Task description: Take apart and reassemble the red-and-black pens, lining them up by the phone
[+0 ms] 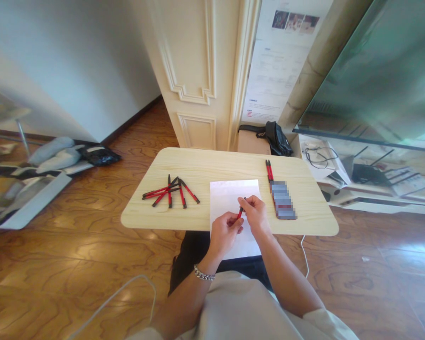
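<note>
Both my hands hold one red and black pen [241, 208] over a white sheet of paper [230, 196] on a small light wooden table [198, 172]. My left hand [225, 232], with a bracelet at the wrist, grips the lower end. My right hand [255, 213] pinches the upper end. Several more red and black pens [170, 190] lie in a loose pile on the table's left side. Two pens [269, 170] lie side by side at the back right, next to a blurred flat object [283, 200].
A black bag [276, 137] sits on a box behind the table by a cream panelled door [198, 71]. A low shelf with cables and routers [371, 177] stands at right. Clothes and a tray [38, 170] lie on the wooden floor at left. A white cable [127, 288] runs near my lap.
</note>
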Demonstrator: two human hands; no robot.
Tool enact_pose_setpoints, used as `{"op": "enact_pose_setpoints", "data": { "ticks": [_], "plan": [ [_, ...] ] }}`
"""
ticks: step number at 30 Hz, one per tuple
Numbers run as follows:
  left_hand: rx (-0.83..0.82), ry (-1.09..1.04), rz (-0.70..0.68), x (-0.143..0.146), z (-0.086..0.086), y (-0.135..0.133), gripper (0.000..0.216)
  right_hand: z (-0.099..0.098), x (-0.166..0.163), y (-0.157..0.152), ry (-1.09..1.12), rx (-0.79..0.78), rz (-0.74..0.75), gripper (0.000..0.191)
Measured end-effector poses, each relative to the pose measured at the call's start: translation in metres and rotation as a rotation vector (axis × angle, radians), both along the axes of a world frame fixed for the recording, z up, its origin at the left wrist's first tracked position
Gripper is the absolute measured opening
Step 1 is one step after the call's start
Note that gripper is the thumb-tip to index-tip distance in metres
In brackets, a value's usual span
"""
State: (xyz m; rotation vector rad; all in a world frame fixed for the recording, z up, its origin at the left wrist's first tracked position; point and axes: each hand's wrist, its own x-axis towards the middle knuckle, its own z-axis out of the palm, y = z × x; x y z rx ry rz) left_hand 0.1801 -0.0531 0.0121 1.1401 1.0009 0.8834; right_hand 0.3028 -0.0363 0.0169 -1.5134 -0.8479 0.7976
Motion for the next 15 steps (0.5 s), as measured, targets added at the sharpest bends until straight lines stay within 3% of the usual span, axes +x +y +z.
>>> {"op": "enact_pose_setpoints", "data": {
  "ticks": [8,15],
  "plan": [
    [-0.156,-0.159,-0.083,-0.004,0.010,0.008,0.033,0.020,0.007,-0.006,0.210,0.011,0.215,0.037],
    [-0.063,-0.033,-0.009,-0.002,0.008,0.005,0.027,0.005,0.006,-0.002,0.037,-0.010,0.062,0.035]
  ]
}}
